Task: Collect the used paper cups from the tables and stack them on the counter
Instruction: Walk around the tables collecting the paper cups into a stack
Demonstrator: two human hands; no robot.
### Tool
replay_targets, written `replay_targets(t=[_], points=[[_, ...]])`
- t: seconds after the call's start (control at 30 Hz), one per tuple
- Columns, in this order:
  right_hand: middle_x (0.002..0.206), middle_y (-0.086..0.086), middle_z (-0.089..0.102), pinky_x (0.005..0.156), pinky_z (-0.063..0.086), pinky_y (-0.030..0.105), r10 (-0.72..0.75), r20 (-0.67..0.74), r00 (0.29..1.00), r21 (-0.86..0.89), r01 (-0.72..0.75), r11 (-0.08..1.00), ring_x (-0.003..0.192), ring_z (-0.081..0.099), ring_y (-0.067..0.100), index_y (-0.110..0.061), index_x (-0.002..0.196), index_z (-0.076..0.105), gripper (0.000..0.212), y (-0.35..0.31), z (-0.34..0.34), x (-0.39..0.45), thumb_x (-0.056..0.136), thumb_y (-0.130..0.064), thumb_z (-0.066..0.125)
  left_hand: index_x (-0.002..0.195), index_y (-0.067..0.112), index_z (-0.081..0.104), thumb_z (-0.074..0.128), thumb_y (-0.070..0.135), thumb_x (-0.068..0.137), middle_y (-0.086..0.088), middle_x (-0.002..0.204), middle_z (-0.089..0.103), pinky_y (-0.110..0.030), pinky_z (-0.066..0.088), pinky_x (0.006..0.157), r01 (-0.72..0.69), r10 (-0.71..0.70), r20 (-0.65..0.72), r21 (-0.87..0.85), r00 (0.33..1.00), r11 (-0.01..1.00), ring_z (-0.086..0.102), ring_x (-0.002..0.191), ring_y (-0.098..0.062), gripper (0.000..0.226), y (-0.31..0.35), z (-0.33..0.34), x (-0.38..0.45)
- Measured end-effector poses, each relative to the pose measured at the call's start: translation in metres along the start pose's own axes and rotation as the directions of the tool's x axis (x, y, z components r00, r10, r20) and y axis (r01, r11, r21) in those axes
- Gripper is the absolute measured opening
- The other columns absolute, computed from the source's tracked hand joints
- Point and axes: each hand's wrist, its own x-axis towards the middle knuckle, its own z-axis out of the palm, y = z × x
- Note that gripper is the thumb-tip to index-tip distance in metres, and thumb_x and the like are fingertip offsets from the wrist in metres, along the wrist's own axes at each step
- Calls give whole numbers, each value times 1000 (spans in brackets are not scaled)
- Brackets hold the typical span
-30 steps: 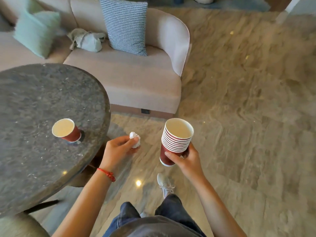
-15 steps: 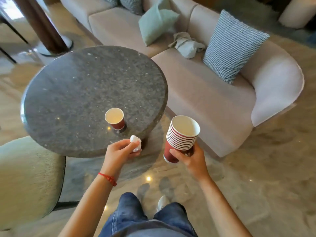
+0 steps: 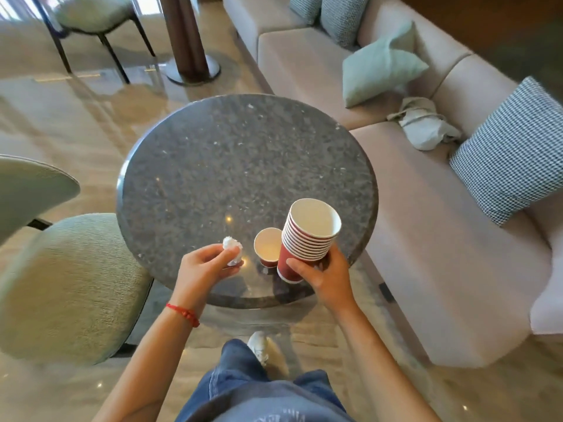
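My right hand grips a tall stack of red paper cups with white insides, tilted over the near edge of the round dark stone table. Just left of the stack, a single red paper cup stands upright on the table, partly hidden by the stack. My left hand pinches a crumpled white tissue above the table's near edge, left of the single cup.
A pale green upholstered chair stands at the table's left. A long beige sofa runs along the right with a houndstooth cushion, a mint cushion and a crumpled cloth. Farther back stand a wooden pillar and another chair.
I have come round and closer to the table; both hands now hover over its near edge. The cup stack has moved right beside the single cup. Both grips are unchanged.
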Motion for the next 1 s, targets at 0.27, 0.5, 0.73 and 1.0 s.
replay_targets(t=[0.27, 0.5, 0.73, 1.0], points=[[100, -30, 65, 79, 48, 10, 15, -27, 1000, -50, -16, 999, 99, 61, -5, -36, 101, 56, 51, 9, 27, 49, 58, -35, 83, 74, 24, 77, 71, 37, 65, -2, 77, 74, -18, 54, 63, 12, -12, 1, 2, 1000, 1000, 71, 76, -15, 16, 9, -14, 49], [101, -35, 60, 76, 43, 1, 25, 74, 997, -146, -14, 989, 102, 54, -15, -42, 104, 51, 54, 22, 33, 65, 62, -33, 85, 71, 28, 76, 70, 35, 72, -3, 75, 73, -28, 56, 73, 37, -34, -69, 38, 997, 999, 69, 80, -21, 9, -4, -11, 55], [112, -24, 57, 82, 45, 6, 37, 154, 987, -216, -3, 976, 106, 55, -6, -45, 114, 44, 66, 41, 39, 67, 61, -40, 84, 79, 23, 76, 77, 57, 53, -4, 79, 74, -34, 56, 78, 60, -62, -143, -15, 988, 998, 70, 83, -22, 44, -17, -24, 48], [123, -20, 50, 85, 40, 2, 89, 201, 976, -247, -38, 968, 113, 46, -14, -49, 122, 37, 76, 64, 45, 64, 59, -49, 79, 79, 21, 76, 77, 51, 53, -4, 79, 74, -26, 57, 72, 63, -76, -206, -71, 976, 996, 70, 82, -20, 39, -23, -32, 34]])
